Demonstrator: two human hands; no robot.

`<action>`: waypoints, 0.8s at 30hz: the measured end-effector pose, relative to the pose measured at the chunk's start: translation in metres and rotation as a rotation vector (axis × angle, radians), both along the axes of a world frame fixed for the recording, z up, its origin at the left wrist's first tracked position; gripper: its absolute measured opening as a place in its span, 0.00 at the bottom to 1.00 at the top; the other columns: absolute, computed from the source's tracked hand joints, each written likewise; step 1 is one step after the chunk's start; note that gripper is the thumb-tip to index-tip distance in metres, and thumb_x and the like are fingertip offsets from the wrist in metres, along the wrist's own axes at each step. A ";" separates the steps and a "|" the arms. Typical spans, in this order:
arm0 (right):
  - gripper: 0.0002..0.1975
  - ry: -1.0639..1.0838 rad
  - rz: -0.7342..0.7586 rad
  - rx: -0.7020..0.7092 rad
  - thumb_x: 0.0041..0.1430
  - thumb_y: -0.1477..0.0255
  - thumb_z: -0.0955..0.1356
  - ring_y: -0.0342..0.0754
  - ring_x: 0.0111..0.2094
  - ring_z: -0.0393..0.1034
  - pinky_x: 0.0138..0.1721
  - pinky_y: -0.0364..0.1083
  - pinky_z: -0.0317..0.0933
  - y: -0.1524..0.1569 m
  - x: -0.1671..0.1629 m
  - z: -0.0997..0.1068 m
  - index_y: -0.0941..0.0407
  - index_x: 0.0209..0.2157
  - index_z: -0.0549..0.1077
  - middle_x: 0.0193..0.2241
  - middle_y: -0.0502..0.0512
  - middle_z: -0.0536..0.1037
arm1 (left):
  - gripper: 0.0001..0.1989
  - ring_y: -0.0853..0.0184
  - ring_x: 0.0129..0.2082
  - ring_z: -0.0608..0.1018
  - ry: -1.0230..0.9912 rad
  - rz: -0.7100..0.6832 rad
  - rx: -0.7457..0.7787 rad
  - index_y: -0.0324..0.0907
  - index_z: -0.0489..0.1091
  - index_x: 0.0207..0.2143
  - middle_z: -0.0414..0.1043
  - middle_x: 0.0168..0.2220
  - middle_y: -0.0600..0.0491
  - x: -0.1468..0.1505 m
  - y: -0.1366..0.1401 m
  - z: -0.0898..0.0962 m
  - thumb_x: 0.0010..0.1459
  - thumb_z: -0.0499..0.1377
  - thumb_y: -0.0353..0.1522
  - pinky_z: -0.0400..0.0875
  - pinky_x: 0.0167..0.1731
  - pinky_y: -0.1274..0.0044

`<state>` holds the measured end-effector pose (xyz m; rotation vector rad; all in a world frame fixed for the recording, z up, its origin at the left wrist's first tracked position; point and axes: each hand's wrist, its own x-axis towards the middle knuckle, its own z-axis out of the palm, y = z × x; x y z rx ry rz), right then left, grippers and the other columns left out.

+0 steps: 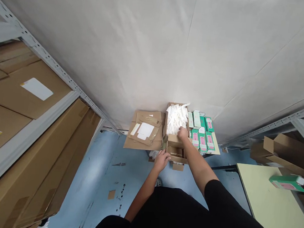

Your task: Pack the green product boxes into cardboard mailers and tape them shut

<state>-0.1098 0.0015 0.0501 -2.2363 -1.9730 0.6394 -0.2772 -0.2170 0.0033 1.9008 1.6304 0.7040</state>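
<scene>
My left hand point(162, 160) rests at the left edge of a small open cardboard box point(173, 159), its fingers closed over the rim. That box's flaps are folded out, and brown cardboard shows inside. Beyond it, an open carton point(166, 124) is filled with a heap of thin white pieces point(177, 117), too small to identify. At this carton's near right corner is my right hand point(183, 133), with its fingers curled in against the white pieces. Whatever it may hold is hidden.
Green and pink product boxes point(202, 141) stand right of the carton. Flattened cardboard point(138, 143) with white papers point(145, 130) lies left. Large cartons fill the left shelf point(73, 97). A pale table point(264, 200) with one green box point(289, 182) is at right.
</scene>
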 end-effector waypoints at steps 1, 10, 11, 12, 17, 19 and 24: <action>0.18 0.006 -0.015 0.036 0.59 0.77 0.66 0.57 0.44 0.77 0.42 0.47 0.65 -0.002 0.001 0.002 0.60 0.49 0.80 0.44 0.65 0.83 | 0.06 0.56 0.59 0.71 -0.004 0.001 0.001 0.46 0.79 0.44 0.72 0.59 0.48 -0.001 0.000 0.000 0.65 0.63 0.33 0.69 0.58 0.66; 0.13 0.277 0.115 0.433 0.60 0.75 0.65 0.52 0.38 0.75 0.42 0.46 0.65 -0.046 0.044 0.041 0.56 0.42 0.80 0.38 0.58 0.84 | 0.06 0.56 0.57 0.73 -0.010 -0.042 0.027 0.47 0.79 0.43 0.73 0.57 0.48 0.010 -0.001 0.010 0.64 0.63 0.32 0.70 0.57 0.65; 0.13 0.329 0.165 0.445 0.60 0.74 0.66 0.52 0.38 0.75 0.42 0.47 0.67 -0.058 0.051 0.042 0.55 0.42 0.80 0.37 0.57 0.84 | 0.06 0.56 0.57 0.73 -0.012 -0.041 0.030 0.47 0.79 0.43 0.74 0.57 0.48 0.014 -0.001 0.011 0.64 0.64 0.32 0.70 0.57 0.65; 0.12 0.370 0.208 0.440 0.60 0.72 0.66 0.52 0.38 0.76 0.43 0.47 0.68 -0.072 0.059 0.042 0.55 0.42 0.80 0.37 0.57 0.83 | 0.06 0.56 0.57 0.73 -0.016 -0.038 0.031 0.47 0.79 0.43 0.74 0.57 0.49 0.018 0.000 0.012 0.63 0.64 0.32 0.70 0.57 0.65; 0.20 0.456 0.306 0.403 0.58 0.68 0.70 0.57 0.52 0.75 0.56 0.55 0.69 -0.141 0.107 0.038 0.54 0.53 0.78 0.50 0.60 0.81 | 0.07 0.55 0.60 0.72 -0.026 -0.048 0.030 0.47 0.79 0.43 0.74 0.58 0.48 0.047 0.002 0.018 0.64 0.63 0.32 0.69 0.60 0.63; 0.23 0.483 0.283 0.418 0.61 0.66 0.69 0.58 0.59 0.72 0.61 0.57 0.66 -0.161 0.131 0.041 0.52 0.58 0.75 0.56 0.60 0.78 | 0.07 0.55 0.60 0.72 -0.028 -0.069 0.034 0.47 0.80 0.43 0.73 0.60 0.47 0.064 0.002 0.018 0.64 0.63 0.32 0.68 0.61 0.62; 0.23 0.458 0.119 0.479 0.65 0.63 0.67 0.59 0.62 0.69 0.65 0.60 0.63 -0.187 0.200 0.061 0.51 0.60 0.74 0.59 0.60 0.77 | 0.09 0.53 0.63 0.72 -0.051 -0.150 0.022 0.48 0.80 0.45 0.73 0.61 0.48 0.118 0.002 0.016 0.65 0.62 0.32 0.67 0.62 0.59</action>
